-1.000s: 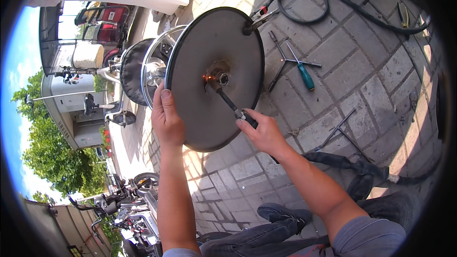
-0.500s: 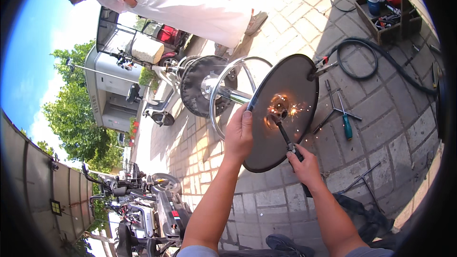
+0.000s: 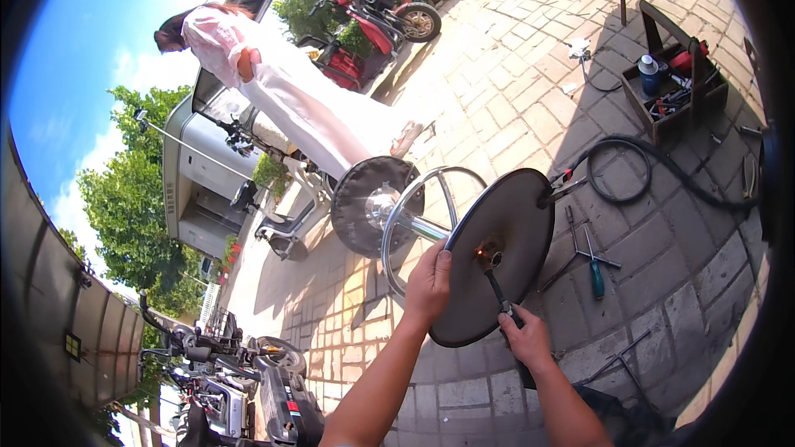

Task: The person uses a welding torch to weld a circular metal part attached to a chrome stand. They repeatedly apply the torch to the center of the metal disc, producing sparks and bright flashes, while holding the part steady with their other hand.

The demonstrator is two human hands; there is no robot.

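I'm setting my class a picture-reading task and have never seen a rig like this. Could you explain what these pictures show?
There is no machine here, only a person's two bare hands. A fisheye camera worn on the person's head takes every picture, looking down, so straight edges bend near the rim.

The left hand holds the edge of a dark round base, apparently that of a bar stool tipped on its side, with a shiny column behind. The right hand grips what looks like a welding torch, its tip near an orange glow around the base's centre.

On the paving lie a teal-handled screwdriver and a three-armed wrench. Farther off stands an open toolbox.
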